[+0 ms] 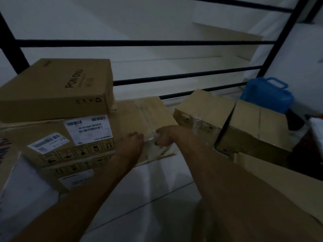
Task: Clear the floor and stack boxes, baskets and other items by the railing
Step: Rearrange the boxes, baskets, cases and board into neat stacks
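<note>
Cardboard boxes [146, 117] are shown on the pale floor [157, 189] against the black railing [174, 78]. The central box's near top edge is gripped by the right hand [164, 137], fingers curled over it, while the left hand [133, 142] is pressed against it with fingers extended.

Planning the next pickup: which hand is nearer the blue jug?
Right. The right hand rests on the middle box's front edge, nearer the blue jug; the left hand lies farther left.

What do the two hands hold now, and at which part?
Both the left hand and the right hand touch the near top edge of the middle cardboard box; a true grip cannot be told.
</note>
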`<control>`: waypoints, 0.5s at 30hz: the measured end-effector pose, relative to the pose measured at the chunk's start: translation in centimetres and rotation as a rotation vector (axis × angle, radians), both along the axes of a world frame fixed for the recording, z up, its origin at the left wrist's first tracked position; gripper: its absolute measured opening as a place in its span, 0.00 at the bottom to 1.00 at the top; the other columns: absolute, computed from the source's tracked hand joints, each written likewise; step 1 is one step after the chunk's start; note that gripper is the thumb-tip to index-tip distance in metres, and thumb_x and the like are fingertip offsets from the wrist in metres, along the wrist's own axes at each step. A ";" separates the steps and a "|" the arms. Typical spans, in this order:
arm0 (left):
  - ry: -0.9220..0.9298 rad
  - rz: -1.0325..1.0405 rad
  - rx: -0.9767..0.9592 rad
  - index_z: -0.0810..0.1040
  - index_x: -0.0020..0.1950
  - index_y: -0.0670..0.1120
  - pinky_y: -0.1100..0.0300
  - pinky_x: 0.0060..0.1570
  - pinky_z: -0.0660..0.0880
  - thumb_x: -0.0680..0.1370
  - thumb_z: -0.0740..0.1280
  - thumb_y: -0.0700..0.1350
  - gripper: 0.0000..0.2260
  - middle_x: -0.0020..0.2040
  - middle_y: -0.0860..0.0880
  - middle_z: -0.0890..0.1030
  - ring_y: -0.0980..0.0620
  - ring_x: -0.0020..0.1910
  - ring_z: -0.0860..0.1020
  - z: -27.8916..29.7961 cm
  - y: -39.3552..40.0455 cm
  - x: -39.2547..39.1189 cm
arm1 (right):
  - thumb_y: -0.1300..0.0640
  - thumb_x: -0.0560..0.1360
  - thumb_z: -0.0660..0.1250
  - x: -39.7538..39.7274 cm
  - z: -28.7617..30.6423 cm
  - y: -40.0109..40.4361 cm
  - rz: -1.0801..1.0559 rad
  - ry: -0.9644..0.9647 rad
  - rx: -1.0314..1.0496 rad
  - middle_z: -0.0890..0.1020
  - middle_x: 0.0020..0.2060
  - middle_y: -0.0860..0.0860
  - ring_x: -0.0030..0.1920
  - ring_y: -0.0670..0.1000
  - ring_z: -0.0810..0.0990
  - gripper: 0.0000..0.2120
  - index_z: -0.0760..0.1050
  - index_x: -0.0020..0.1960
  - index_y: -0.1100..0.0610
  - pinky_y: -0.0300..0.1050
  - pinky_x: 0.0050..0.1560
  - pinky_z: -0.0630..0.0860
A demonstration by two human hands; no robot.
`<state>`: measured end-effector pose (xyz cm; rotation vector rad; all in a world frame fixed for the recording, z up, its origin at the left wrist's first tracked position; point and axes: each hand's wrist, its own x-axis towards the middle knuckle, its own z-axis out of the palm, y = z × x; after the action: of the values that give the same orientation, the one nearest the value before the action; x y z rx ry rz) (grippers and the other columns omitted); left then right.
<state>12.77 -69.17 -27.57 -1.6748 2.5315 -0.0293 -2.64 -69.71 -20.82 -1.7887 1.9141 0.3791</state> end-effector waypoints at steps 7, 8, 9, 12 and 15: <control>0.351 -0.167 0.111 0.78 0.67 0.44 0.56 0.55 0.74 0.83 0.61 0.54 0.19 0.62 0.43 0.82 0.44 0.59 0.80 3.6 4.1 -0.5 | 0.43 0.79 0.65 -3.6 10.3 4.0 -0.035 -0.185 -0.195 0.80 0.61 0.54 0.55 0.53 0.81 0.24 0.75 0.68 0.58 0.54 0.59 0.79; 0.515 -0.151 0.161 0.82 0.61 0.44 0.56 0.52 0.76 0.83 0.61 0.55 0.18 0.55 0.44 0.85 0.46 0.54 0.83 4.8 4.7 -1.2 | 0.44 0.80 0.65 -4.6 11.7 5.0 -0.054 -0.206 -0.224 0.80 0.59 0.53 0.56 0.53 0.81 0.23 0.75 0.68 0.57 0.54 0.59 0.79; 0.661 -0.134 0.227 0.84 0.57 0.44 0.54 0.52 0.79 0.83 0.61 0.55 0.19 0.50 0.46 0.86 0.48 0.49 0.84 6.1 5.2 -2.0 | 0.44 0.80 0.65 -5.7 12.8 6.2 -0.074 -0.220 -0.247 0.81 0.59 0.53 0.57 0.52 0.80 0.22 0.75 0.68 0.56 0.54 0.59 0.79; 0.892 -0.110 0.365 0.84 0.55 0.44 0.47 0.55 0.81 0.82 0.60 0.59 0.20 0.48 0.49 0.86 0.52 0.46 0.84 10.0 6.8 -5.2 | 0.43 0.80 0.65 -9.7 15.1 10.1 -0.121 -0.196 -0.285 0.81 0.59 0.53 0.57 0.50 0.80 0.23 0.74 0.69 0.56 0.53 0.60 0.78; 0.889 -0.180 0.494 0.81 0.60 0.49 0.49 0.60 0.79 0.78 0.61 0.67 0.25 0.56 0.51 0.83 0.53 0.54 0.82 14.1 9.8 -9.4 | 0.41 0.79 0.66 -13.5 16.9 14.5 -0.226 -0.154 -0.286 0.81 0.59 0.53 0.56 0.50 0.80 0.25 0.73 0.69 0.56 0.52 0.58 0.78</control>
<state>3.37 -59.34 -13.49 -1.4205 2.8334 1.4859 -16.18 -55.17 -3.91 -1.6878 2.1117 -0.1145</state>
